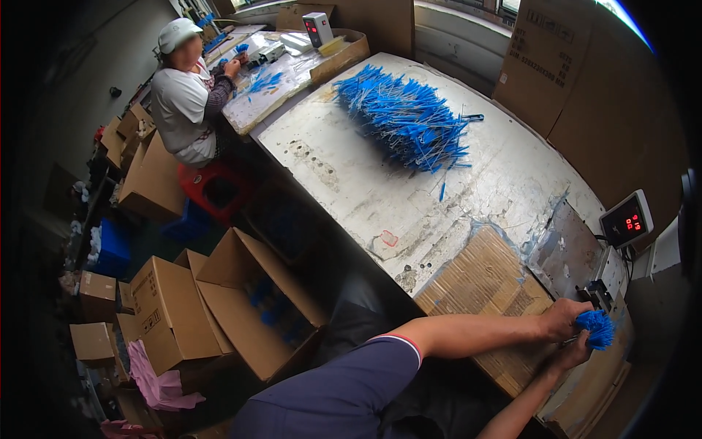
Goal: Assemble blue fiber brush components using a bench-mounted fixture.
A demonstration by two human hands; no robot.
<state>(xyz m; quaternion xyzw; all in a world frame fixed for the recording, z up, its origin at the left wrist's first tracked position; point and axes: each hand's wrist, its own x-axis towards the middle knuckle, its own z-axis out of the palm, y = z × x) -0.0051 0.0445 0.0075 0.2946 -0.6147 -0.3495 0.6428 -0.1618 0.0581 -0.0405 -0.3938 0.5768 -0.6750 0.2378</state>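
At the right end of the bench, a bundle of thin blue plastic sticks (596,329) is gripped between my two hands. My left hand (561,320) closes on the bundle from the far side, and my right hand (572,354) closes on it from the near side. The blue ends fan out to the right, past my fingers; part of the bundle is hidden inside my grip. Just beyond my left hand is a small dark metal fixture (598,293). Farther off on the white bench, a large pile of blue sticks with thin metal wires (406,121) lies heaped.
Flat cardboard (486,282) covers the bench near my left forearm. A digital display (626,218) stands behind my hands. Open cardboard boxes (219,307) sit on the floor to the left. A co-worker (186,102) handles blue pieces at another table (248,113).
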